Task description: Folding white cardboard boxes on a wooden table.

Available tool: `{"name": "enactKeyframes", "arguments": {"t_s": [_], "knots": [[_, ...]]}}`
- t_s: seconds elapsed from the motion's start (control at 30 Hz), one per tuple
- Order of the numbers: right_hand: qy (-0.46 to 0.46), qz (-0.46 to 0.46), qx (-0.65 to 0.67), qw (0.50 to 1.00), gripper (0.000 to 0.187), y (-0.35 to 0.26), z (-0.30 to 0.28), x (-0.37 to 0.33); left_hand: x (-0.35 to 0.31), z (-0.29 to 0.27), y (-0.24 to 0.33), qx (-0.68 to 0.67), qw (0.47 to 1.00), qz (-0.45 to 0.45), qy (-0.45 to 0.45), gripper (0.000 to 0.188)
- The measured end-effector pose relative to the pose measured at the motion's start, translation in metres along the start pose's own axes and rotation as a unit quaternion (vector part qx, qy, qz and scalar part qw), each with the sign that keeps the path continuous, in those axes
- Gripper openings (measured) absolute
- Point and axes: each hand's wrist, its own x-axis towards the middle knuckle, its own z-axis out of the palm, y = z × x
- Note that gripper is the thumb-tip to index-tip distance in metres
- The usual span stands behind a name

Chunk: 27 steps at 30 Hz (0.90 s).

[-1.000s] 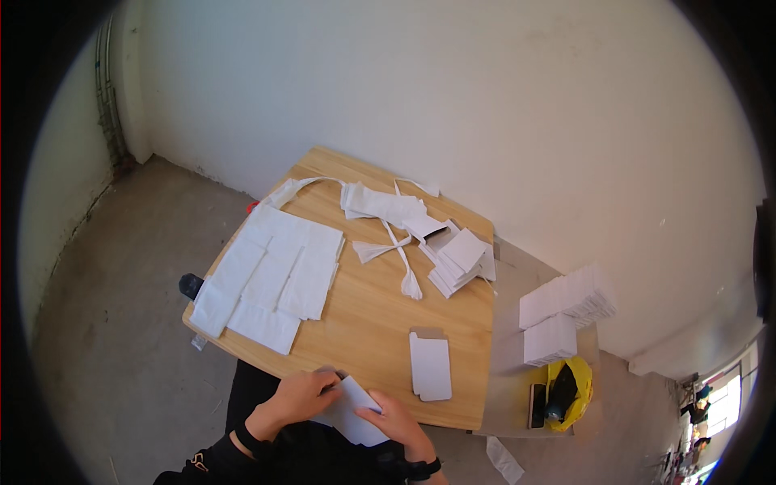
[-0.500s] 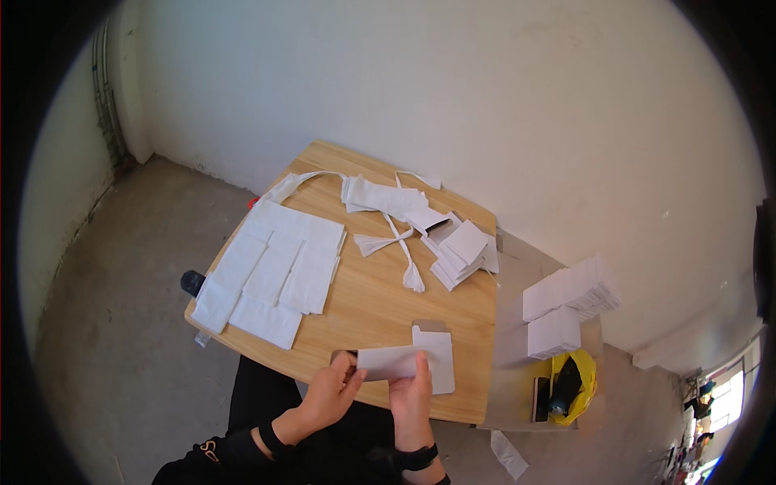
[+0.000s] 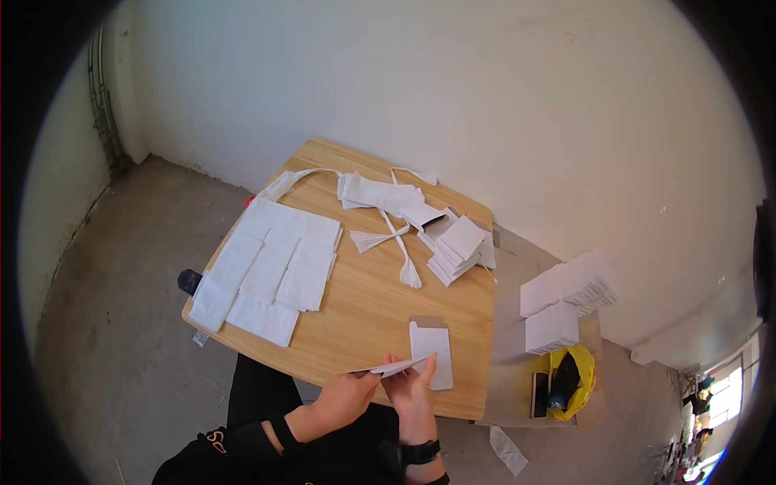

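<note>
A thin white folded carton point(image 3: 400, 367) is between my two hands above the near edge of the wooden table point(image 3: 364, 299). It is tilted so that I see it almost edge-on. My left hand point(image 3: 343, 398) closes its fingers on the carton's left end. My right hand point(image 3: 414, 394) grips the right end, thumb along the upper edge and fingers behind. Just beyond the right hand, a second flat white carton point(image 3: 432, 343) with a grey flap lies on the tabletop. The left fingertips are partly hidden.
Folded white bags point(image 3: 267, 267) cover the table's left side. A loose pile of white cartons point(image 3: 461, 242) lies far right, near more white bags point(image 3: 378, 192). On a lower surface at right are stacked white cartons point(image 3: 554, 327), a dark phone point(image 3: 539, 394) and a yellow bag point(image 3: 584, 388).
The carton in my hands has tipped from showing its broad face to nearly edge-on. My left hand has shifted slightly right and down; both hands still hold it.
</note>
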Motion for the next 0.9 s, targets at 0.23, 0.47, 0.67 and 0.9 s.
{"name": "enactKeyframes", "arguments": {"t_s": [0.23,0.47,0.67,0.9], "knots": [[-0.1,-0.074,-0.151,0.981,0.069,0.008,0.015,-0.013,0.001,-0.003,-0.008,0.058,0.997,-0.003,-0.049,0.01],[-0.121,-0.169,-0.195,0.959,0.059,0.005,0.02,-0.019,-0.015,-0.029,0.004,-0.056,0.997,0.022,-0.055,0.013],[-0.153,-0.257,-0.343,0.891,0.07,0.009,0.041,-0.034,-0.003,-0.063,0.007,-0.098,0.98,-0.168,-0.05,0.036],[-0.185,-0.249,-0.392,0.866,0.064,0.022,0.06,-0.053,0.008,-0.039,-0.005,-0.238,0.966,-0.046,-0.091,0.055]]}}
